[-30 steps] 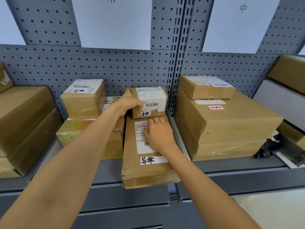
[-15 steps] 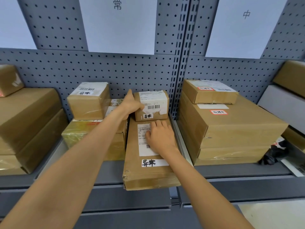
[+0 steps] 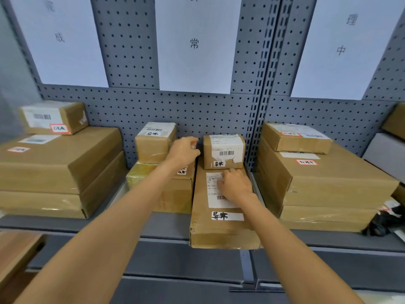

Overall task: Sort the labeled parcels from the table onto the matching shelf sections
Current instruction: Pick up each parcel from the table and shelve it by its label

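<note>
A small brown parcel with a barcode label stands on the far end of a long flat parcel in the middle shelf section, under the middle paper sign. The long parcel's near end juts over the shelf edge. My left hand hovers just left of the small parcel, fingers loosely curled, holding nothing and a small gap away from it. My right hand lies palm down on the long parcel's white shipping label, just in front of the small parcel.
A small box tops a yellow-taped stack to the left. Large stacked parcels fill the left section and right section. A grey upright post divides the sections. A wooden table corner shows at lower left.
My left hand has come off the small parcel's left side and drawn a little to the left. My right hand stays on the long parcel. The view has pulled back and tilted up.
</note>
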